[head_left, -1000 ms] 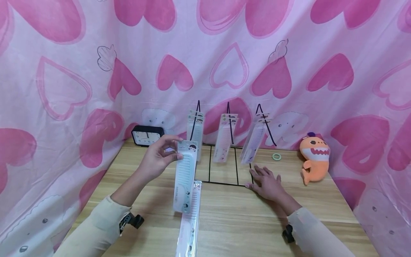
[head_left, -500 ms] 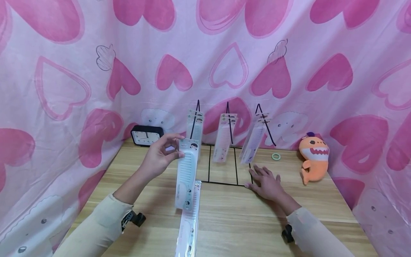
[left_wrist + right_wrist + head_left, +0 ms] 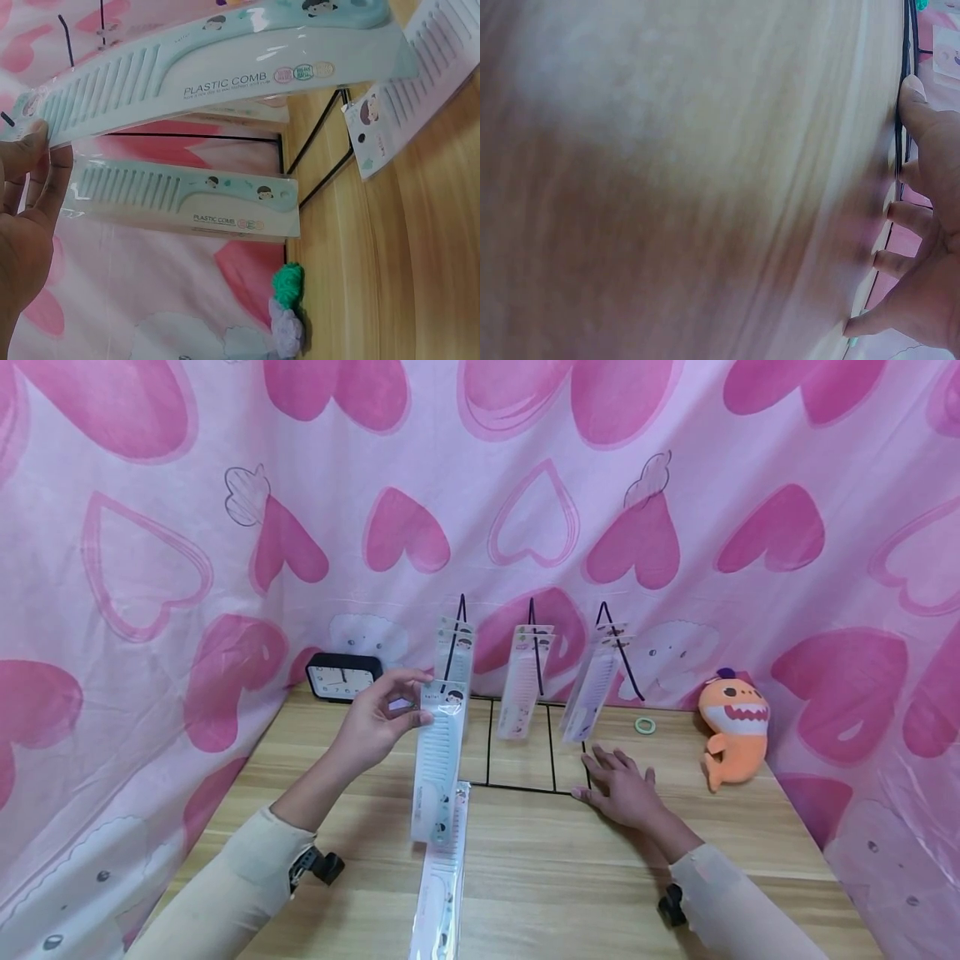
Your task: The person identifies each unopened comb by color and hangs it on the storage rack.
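My left hand [image 3: 378, 718] pinches the top of a packaged pale blue-green comb [image 3: 438, 768] between thumb and fingers. The package hangs lengthwise at the front end of the rack's left hook [image 3: 452, 656]. In the left wrist view a dark wire tip [image 3: 7, 118] shows at the package's top; whether it passes through the hole I cannot tell. Behind it hangs another blue-green comb [image 3: 180, 196]. My right hand [image 3: 626, 789] rests with spread fingers at the front right corner of the black wire rack [image 3: 521, 789], its fingertips on the wood and thumb against the wire in the right wrist view.
Packaged combs hang on the middle hook [image 3: 519, 693] and right hook [image 3: 590, 697]. Pink packaged combs [image 3: 438, 906] lie on the wooden table [image 3: 570, 885] in front. A black clock [image 3: 343, 677] stands back left. A green ring [image 3: 645, 726] and an orange plush shark [image 3: 735, 731] are at right.
My left hand has carried the blue-green comb slightly right and up, closer to the left hook. The right hand has stayed in place on the rack's corner.
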The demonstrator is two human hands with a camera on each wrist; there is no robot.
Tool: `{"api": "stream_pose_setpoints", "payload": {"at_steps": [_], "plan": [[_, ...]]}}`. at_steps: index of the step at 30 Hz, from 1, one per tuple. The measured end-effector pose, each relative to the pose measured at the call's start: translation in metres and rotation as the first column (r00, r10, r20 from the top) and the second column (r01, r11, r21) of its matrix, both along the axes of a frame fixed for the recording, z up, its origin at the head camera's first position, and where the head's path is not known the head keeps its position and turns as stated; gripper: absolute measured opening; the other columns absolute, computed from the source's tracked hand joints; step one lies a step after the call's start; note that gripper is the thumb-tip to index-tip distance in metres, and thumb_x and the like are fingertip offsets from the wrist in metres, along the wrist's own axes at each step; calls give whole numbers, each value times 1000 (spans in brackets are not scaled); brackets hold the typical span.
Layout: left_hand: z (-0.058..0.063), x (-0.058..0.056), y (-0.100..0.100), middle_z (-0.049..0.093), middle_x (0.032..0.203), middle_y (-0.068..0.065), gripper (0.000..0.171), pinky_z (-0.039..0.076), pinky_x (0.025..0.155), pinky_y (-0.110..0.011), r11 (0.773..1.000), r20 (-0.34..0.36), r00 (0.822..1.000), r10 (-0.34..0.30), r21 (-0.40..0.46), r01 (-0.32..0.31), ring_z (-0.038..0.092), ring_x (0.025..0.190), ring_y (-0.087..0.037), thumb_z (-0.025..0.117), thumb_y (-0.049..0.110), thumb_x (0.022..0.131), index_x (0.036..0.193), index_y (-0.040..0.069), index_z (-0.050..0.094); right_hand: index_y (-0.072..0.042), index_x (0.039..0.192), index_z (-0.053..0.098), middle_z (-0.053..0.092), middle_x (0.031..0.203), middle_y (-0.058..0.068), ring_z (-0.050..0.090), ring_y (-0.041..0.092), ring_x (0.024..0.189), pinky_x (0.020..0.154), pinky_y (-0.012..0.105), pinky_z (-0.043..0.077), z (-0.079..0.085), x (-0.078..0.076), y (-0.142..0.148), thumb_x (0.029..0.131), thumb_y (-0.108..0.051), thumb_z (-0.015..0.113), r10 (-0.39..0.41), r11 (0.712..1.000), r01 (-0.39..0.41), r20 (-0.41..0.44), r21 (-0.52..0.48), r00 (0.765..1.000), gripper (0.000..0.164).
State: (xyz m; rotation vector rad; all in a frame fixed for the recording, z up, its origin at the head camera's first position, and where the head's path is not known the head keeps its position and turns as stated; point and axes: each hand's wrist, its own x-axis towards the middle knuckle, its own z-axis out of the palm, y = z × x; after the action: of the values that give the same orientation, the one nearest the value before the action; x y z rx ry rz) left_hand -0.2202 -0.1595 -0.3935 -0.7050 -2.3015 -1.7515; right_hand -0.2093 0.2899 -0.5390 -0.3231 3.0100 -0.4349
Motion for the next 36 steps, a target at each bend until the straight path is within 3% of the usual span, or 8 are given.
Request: {"api": "stream_pose_setpoints", "payload": {"at_steps": [7,14,23,36], "plan": [[-2,-10,5,68,124,-8,54,66,100,-30,996,-49,997,63,-54,-65,68,110,-25,83,-9,92,138,16,69,-17,167,50,38,179,18,28,58,163,112,100,14,2,0,0,105,-67,65,1,1000,-1,4,-2,1000,81],[-1,-18,12,63,114,-10,55,67,97,-33,993,-93,990,105,-50,-110,70,107,-25,84,-10,91,136,18,69,-17,167,50,38,179,17,27,57,164,113,100,13,2,1,1,105,-67,64,0,1000,0,3,-5,1000,81],[1,-28,21,66,122,-10,53,68,99,-45,983,-163,972,171,-41,-180,70,113,-27,77,-10,97,140,21,71,-17,167,51,39,179,17,28,57,164,113,100,13,0,0,1,104,-66,66,0,1000,0,-5,1,1000,81],[-1,-39,32,65,125,-11,51,65,103,-59,971,-195,952,237,1,-241,73,117,-33,74,-9,100,141,22,70,-18,169,48,35,181,16,25,56,165,115,99,10,2,0,0,105,-64,67,-13,1000,13,23,-1,1000,81]]}}
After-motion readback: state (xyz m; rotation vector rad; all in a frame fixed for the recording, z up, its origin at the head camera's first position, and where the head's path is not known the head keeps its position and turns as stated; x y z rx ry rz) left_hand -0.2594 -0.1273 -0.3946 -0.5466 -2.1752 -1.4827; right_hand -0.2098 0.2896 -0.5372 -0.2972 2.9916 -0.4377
